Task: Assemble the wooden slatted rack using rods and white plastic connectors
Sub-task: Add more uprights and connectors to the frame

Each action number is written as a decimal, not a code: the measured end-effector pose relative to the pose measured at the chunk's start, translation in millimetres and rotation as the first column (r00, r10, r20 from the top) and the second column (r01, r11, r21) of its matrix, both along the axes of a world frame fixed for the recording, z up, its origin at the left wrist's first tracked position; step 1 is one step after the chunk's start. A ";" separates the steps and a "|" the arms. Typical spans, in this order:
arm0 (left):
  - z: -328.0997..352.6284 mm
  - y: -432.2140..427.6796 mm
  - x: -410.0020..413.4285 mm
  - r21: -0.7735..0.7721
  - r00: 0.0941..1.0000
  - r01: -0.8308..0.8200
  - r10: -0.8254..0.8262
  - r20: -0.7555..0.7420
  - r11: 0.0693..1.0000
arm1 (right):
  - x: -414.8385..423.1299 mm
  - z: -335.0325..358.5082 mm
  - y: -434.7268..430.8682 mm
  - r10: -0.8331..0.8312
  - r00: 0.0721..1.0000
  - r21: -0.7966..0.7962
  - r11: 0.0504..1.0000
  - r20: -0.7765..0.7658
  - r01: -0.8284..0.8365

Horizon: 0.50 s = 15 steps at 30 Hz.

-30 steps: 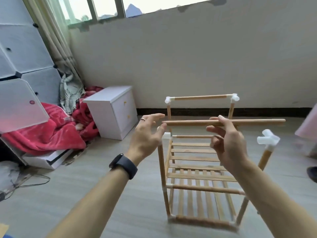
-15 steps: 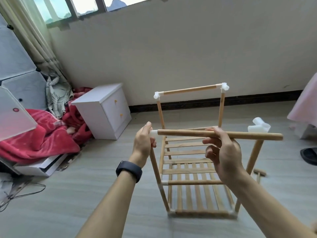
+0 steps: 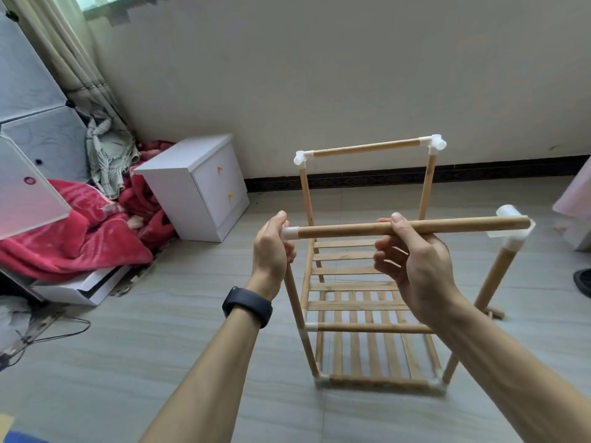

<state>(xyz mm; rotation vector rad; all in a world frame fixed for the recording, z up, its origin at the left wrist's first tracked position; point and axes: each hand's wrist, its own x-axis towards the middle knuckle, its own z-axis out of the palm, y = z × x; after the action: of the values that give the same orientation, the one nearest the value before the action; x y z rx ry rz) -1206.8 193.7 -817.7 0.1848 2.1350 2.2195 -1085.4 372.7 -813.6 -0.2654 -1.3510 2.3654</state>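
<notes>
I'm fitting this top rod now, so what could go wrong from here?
The front right post leans outward, so the rod may miss the right connector or pull out of the left connector that your left hand grips. Your right hand only pinches the rod, so it could slip when you push.

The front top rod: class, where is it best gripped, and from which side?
Grip the rod on its bare shaft right of middle, from the near side, as the right hand does: it lies level, and the left hand holds its left-end connector.
</notes>
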 end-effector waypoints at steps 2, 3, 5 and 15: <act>0.0 -0.4 1.8 0.004 1.000 0.006 -0.006 -0.013 1.000 | -3.2 -1.4 -4.2 -0.017 1.000 -0.034 0.999 -0.007 0.017; 0.2 -0.3 2.7 0.004 1.000 0.009 -0.009 -0.021 1.000 | -5.2 -1.5 -6.4 -0.032 0.999 -0.048 0.998 -0.014 0.031; -0.4 -2.5 3.7 0.006 1.000 -0.003 0.003 -0.022 1.000 | -8.4 -1.6 -11.3 -0.048 0.999 -0.037 0.998 -0.013 0.048; -6.2 -32.6 -8.5 -0.179 0.983 -0.053 0.019 -0.183 0.982 | 0.1 1.6 -13.2 0.148 0.988 0.057 0.987 0.036 -0.150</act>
<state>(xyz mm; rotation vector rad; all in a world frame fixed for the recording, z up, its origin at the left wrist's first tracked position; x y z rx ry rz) -1215.3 161.2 -823.9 0.3535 2.4398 2.0815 -1085.3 359.5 -812.0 -0.1915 -1.5015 2.4459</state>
